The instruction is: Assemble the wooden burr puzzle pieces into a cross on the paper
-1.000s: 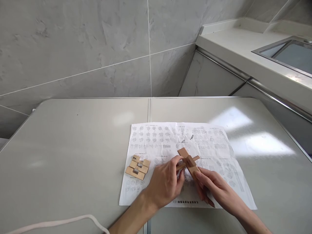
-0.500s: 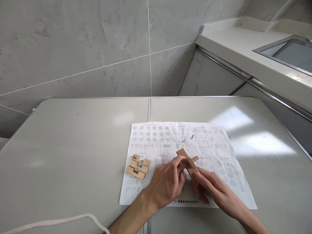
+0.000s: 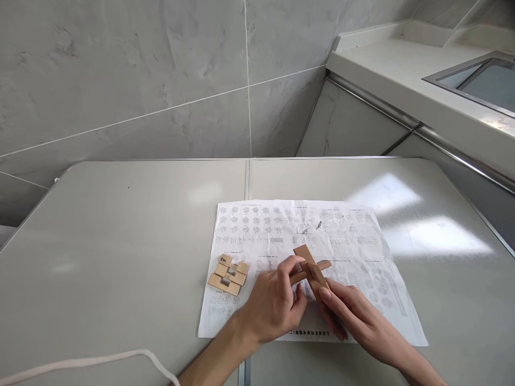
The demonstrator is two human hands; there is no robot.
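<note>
Above a printed instruction sheet, both hands are at a partly joined wooden burr puzzle made of crossed notched bars. My right hand is closed on the lower end of its long bar, with the thumb on top and the other fingers underneath. At the left end of the crossing bar is my left hand, its index finger over the wood and its thumb lower and slightly apart. The fingers hide part of the joint. Several light wooden puzzle pieces lie together on the sheet's left side, one marked 3.
The sheet lies on a pale folding table with a centre seam. A white cord runs along the front left. Behind is a grey tiled wall; at the right stands a counter with a metal-framed inset.
The wooden puzzle has turned slightly in my hands, and its long bar shows more of its top face. My left thumb has moved down, a little away from the wood.
</note>
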